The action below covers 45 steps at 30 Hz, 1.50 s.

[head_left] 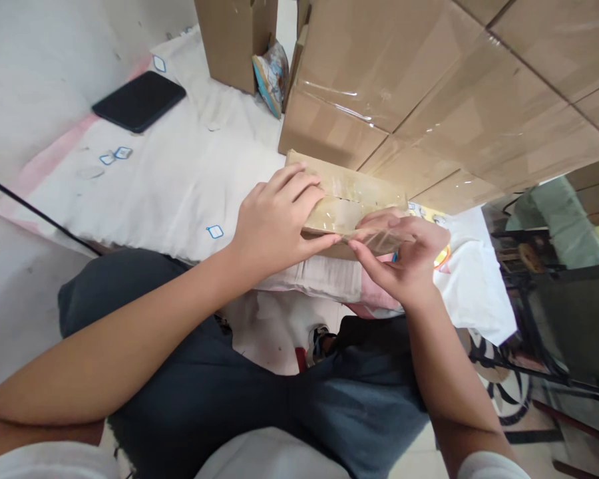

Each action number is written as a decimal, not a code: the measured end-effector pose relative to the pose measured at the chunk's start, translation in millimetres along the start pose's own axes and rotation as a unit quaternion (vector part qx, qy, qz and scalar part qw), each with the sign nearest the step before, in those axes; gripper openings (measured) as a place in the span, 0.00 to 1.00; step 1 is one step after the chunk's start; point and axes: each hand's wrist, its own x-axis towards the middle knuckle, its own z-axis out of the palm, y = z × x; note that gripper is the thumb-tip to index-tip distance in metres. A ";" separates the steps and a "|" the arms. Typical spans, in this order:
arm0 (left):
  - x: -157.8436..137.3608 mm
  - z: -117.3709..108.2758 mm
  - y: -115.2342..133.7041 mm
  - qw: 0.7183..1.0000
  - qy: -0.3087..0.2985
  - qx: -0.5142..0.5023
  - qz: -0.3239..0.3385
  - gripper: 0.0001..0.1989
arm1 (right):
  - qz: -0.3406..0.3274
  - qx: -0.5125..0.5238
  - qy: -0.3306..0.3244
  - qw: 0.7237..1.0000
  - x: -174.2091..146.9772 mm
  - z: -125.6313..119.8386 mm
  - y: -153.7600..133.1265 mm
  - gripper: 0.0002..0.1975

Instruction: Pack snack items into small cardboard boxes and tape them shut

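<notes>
Cardboard box (359, 178), centre of frame, over a white cloth (194, 179). Left hand (277, 219): fingers spread over the box's left end, thumb at the near edge. Right hand (412, 256): thumb and fingers narrowed, apparently on clear tape (335, 216) at that edge. Step judged: tape being folded down. Next move calls for firm, even smoothing.

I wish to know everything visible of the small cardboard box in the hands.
The small cardboard box is tan and oblong, with shiny clear tape across its top and a seam line. It appears to lie on the white cloth, before the stacked cartons. The left hand holds its left end; the right hand seems to pinch tape at its near edge. Parts are hidden.
</notes>
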 end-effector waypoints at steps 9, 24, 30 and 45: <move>-0.2 4.2 -0.5 1.000 0.014 -0.011 -0.001 0.24 | 0.030 -0.043 -0.008 0.999 2.6 -10.1 -6.9 0.09; 0.1 1.6 1.7 1.000 -0.001 -0.004 -0.007 0.24 | 0.098 -0.045 0.090 0.990 -8.3 1.0 -18.0 0.18; 0.4 1.1 1.4 1.000 -0.008 -0.013 -0.006 0.25 | 0.135 -0.014 0.092 0.986 -5.6 4.1 -25.8 0.18; 1.1 1.2 1.6 1.000 -0.006 -0.014 -0.011 0.25 | 0.155 -0.057 0.095 0.982 -7.5 1.4 -26.4 0.19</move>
